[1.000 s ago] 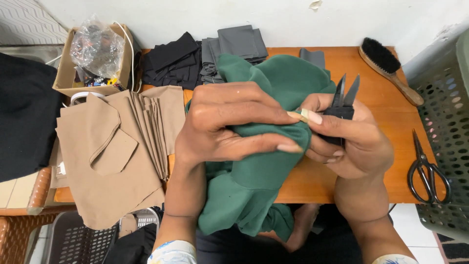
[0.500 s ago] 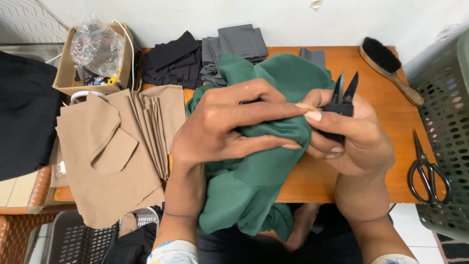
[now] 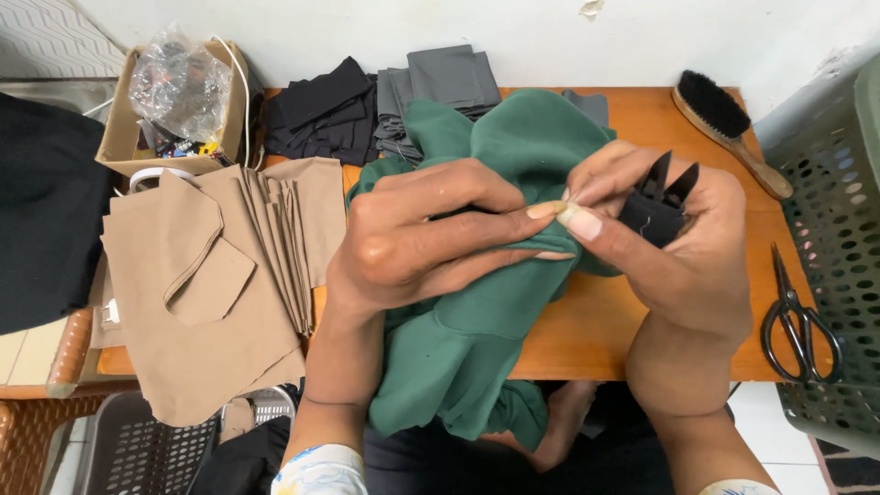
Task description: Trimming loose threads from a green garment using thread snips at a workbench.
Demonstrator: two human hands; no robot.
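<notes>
A bunched green garment (image 3: 477,339) hangs over the near edge of an orange wooden table (image 3: 632,330). My left hand (image 3: 412,243) grips a fold of it from the left. My right hand (image 3: 678,247) holds small black thread snips (image 3: 658,202), blades pointing up, while its thumb and forefinger pinch the cloth where they meet my left fingertips.
Tan fabric pieces (image 3: 211,284) are stacked at the left. Black (image 3: 321,105) and grey (image 3: 440,82) cloth piles lie at the back, beside a cardboard box with a plastic bag (image 3: 174,92). A wooden brush (image 3: 729,128), black scissors (image 3: 797,316) and a perforated grey-green basket (image 3: 839,229) are at the right.
My hands have barely shifted; my right thumb and forefinger have closed onto the cloth next to my left fingertips.
</notes>
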